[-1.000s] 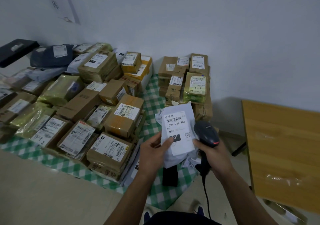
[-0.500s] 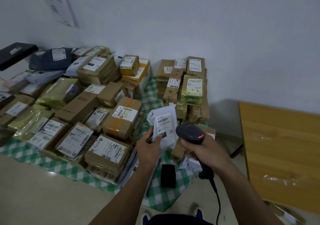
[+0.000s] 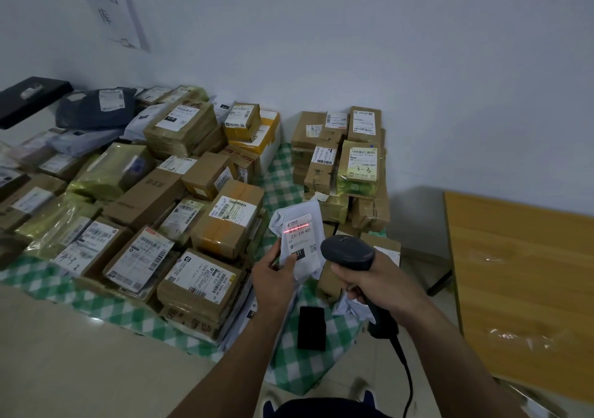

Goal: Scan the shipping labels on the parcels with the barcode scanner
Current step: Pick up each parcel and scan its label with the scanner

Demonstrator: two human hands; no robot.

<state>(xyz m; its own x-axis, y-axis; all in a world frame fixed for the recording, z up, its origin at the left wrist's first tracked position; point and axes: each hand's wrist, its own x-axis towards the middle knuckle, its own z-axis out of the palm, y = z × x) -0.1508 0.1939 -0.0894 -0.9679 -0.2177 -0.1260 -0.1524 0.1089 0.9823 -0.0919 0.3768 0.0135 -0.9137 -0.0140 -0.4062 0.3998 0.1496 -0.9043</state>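
Observation:
My left hand (image 3: 273, 281) holds up a white poly-bag parcel (image 3: 297, 224) by its lower edge, thumb pressed on the black patch of its shipping label (image 3: 300, 236). A red scan line crosses the barcode at the label's top. Just to the right of the parcel, my right hand (image 3: 374, 281) grips the handle of the black barcode scanner (image 3: 348, 252), whose head points at the label. The scanner's cable (image 3: 406, 376) hangs down toward my body.
Many cardboard boxes (image 3: 225, 221) and bagged parcels (image 3: 106, 173) with labels are piled on a green checked cloth (image 3: 302, 366) on the floor to the left and ahead. A small black device (image 3: 311, 327) lies on the cloth below my hands. A wooden table (image 3: 520, 282) stands at right.
Both hands moved away from me and the parcel looks smaller. The scanner's head turned toward the label, and a red scan line now lies across the barcode.

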